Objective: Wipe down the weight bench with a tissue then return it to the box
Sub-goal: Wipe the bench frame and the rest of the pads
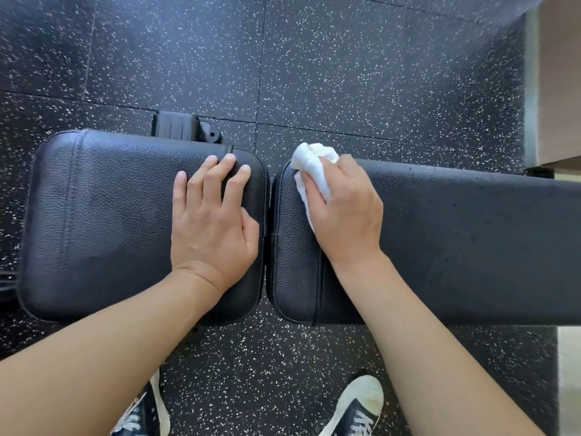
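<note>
A black leather weight bench lies across the view in two pads: a seat pad [103, 215] on the left and a long back pad [465, 243] on the right, with a narrow gap between them. My left hand [213, 221] rests flat on the seat pad near the gap, fingers spread, holding nothing. My right hand [345, 212] presses a crumpled white tissue [314, 168] onto the near-left end of the back pad, at its far corner. No tissue box is in view.
Black rubber floor with white speckles [314, 73] surrounds the bench. A black bench frame part [182, 127] sticks out behind the seat pad. A wooden and pale wall edge [553, 83] stands at the right. My two sneakers [355, 407] are on the floor below the bench.
</note>
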### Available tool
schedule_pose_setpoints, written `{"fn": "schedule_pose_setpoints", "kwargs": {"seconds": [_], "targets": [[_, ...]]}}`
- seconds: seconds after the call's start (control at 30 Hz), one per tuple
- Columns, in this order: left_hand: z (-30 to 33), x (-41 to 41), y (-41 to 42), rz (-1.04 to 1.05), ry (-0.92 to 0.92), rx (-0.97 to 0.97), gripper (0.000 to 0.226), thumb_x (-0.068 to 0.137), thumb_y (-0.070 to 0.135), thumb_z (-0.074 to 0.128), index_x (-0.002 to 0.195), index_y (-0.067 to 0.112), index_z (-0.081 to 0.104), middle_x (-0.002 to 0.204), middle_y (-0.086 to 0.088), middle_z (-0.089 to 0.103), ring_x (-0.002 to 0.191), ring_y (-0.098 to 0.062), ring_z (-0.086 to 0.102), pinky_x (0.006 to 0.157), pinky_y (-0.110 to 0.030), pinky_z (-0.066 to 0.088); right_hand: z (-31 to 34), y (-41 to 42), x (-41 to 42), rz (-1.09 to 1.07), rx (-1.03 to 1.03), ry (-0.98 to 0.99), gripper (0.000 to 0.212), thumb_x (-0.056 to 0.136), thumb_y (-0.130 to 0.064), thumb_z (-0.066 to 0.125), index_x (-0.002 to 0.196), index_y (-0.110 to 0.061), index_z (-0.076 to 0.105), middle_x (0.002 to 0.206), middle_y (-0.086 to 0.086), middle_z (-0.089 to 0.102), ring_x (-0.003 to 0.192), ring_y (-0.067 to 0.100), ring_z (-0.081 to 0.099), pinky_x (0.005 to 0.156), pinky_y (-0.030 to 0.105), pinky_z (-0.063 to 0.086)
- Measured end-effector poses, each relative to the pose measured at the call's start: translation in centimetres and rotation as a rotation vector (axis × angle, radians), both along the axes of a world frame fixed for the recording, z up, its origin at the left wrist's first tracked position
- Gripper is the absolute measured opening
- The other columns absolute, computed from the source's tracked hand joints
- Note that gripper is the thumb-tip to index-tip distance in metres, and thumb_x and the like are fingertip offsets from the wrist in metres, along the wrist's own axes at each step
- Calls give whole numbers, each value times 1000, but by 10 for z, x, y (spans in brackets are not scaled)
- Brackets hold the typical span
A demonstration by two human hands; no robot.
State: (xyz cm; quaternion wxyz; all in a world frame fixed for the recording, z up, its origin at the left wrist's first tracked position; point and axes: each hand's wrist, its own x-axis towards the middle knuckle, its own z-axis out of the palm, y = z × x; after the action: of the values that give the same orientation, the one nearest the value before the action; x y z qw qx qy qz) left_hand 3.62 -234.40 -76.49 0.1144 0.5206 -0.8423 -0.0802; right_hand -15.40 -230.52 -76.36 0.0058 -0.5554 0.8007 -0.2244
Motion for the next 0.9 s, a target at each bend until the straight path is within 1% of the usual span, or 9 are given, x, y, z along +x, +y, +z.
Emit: {"fn": "schedule_pose_setpoints", "kwargs": {"seconds": [0.1,0.23,0.3,0.43,0.53,0.6,0.67,0.77,0.9], "targets": [[2,0,0,8,4,2,59,89,24,48,147,14,51,157,-11,45,151,-35,36,128,-59,18,3,46,16,52,-17,-18,17,100,-35,63,103,-20,56,88,-1,47,76,20,45,63,28,24],[3,0,1,8,16,8,59,89,24,47,147,14,52,157,-11,47,151,-34,36,128,-59,18,2,136,48,124,37,-125,24,98,-27,71,120,-18,65,90,-5,47,72,20,44,57,39,42],[2,0,1,11,20,8,59,90,24,46,147,14,52,157,-11,47,151,-34,36,128,-59,18,0,160,52,168,59,-103,30,96,-25,75,124,-14,70,88,-5,48,70,21,44,58,39,44],[2,1,0,11,38,5,59,89,25,47,148,15,52,157,-10,47,151,-34,37,128,-59,18,-1,125,37,210,26,23,24,101,-29,67,117,-12,73,84,0,47,70,23,44,58,42,45],[3,1,1,8,38,-4,59,89,24,48,148,15,52,157,-10,47,151,-34,37,128,-59,19,-2,54,26,77,-43,78,28,103,-37,59,110,-11,68,88,7,54,75,27,52,62,41,46],[2,0,1,6,35,-4,59,89,25,48,148,15,52,157,-10,47,151,-33,37,127,-59,19,1,16,26,7,-43,61,26,98,-37,66,101,-12,66,89,7,56,76,28,54,59,41,47],[3,1,1,6,35,5,59,89,25,47,148,15,52,157,-10,47,151,-34,37,127,-59,19,2,16,37,11,-21,57,26,96,-38,69,104,-13,68,91,7,56,77,29,53,61,40,44],[5,1,1,14,41,8,60,88,25,45,147,14,53,157,-11,48,151,-35,38,127,-59,19,1,81,66,179,28,25,26,97,-32,72,115,-13,72,86,5,53,72,27,47,60,41,41],[6,0,2,-2,24,15,61,90,27,42,149,14,51,158,-11,46,151,-34,37,127,-60,19,-1,164,51,380,66,-32,38,90,-8,77,127,-9,71,83,5,53,67,26,43,57,43,41]]}}
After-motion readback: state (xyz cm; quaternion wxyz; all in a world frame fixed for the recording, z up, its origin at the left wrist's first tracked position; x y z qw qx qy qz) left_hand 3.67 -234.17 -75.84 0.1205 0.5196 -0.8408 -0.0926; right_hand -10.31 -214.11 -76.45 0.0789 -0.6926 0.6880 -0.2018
